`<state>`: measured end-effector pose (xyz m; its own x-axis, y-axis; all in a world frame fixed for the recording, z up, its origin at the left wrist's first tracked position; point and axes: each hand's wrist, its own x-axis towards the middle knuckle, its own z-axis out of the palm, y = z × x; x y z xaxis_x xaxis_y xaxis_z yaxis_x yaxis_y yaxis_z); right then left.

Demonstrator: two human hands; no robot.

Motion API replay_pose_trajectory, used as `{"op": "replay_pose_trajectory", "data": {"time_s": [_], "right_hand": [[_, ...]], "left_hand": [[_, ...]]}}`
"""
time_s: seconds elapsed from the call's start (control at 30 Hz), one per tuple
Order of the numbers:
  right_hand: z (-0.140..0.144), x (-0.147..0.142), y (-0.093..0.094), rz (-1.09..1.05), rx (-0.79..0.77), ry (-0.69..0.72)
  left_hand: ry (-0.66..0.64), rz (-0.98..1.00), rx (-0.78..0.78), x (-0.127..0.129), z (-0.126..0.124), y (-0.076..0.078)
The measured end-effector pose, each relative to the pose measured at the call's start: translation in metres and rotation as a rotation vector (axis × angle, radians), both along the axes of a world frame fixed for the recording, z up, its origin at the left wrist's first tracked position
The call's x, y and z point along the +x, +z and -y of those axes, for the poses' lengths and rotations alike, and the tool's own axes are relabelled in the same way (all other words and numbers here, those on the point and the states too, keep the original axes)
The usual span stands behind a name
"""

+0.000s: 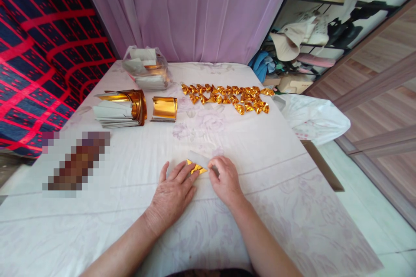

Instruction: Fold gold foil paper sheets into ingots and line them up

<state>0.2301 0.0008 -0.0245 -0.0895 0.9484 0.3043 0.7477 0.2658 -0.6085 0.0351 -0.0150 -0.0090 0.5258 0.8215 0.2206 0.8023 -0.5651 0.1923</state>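
Observation:
A small sheet of gold foil paper [199,169], partly folded, lies on the flowered tablecloth near the front middle; its pale grey back shows on the far side. My left hand [175,186] rests flat on it with the fingers spread, fingertips over the gold part. At the sheet's right corner, my right hand [225,177] has thumb and forefinger pinched together on the paper edge. Further back, several folded gold foil pieces [224,95] lie in rough rows. A short stack of gold foil sheets [164,109] sits to their left.
A larger fanned stack of foil sheets [120,108] stands at the left, with a clear plastic bag [146,68] of more sheets behind. A white plastic bag [318,117] hangs by the table's right edge. A blurred-out item [78,162] lies at the left; shelves [325,43] stand back right.

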Motion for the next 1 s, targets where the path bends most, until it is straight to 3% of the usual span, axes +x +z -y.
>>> {"op": "replay_pose_trajectory", "data": {"time_s": [0.4, 0.63, 1.0], "right_hand": [[0.013, -0.014, 0.011, 0.080, 0.169, 0.058], [0.009, -0.020, 0.004, 0.113, 0.047, 0.021], [-0.003, -0.029, 0.015, 0.138, -0.154, -0.086]], "left_hand": [[-0.021, -0.045, 0.020, 0.000, -0.001, 0.004], [-0.014, -0.022, -0.001, 0.000, -0.001, 0.003], [-0.047, 0.044, -0.047, -0.007, -0.002, 0.000]]}}
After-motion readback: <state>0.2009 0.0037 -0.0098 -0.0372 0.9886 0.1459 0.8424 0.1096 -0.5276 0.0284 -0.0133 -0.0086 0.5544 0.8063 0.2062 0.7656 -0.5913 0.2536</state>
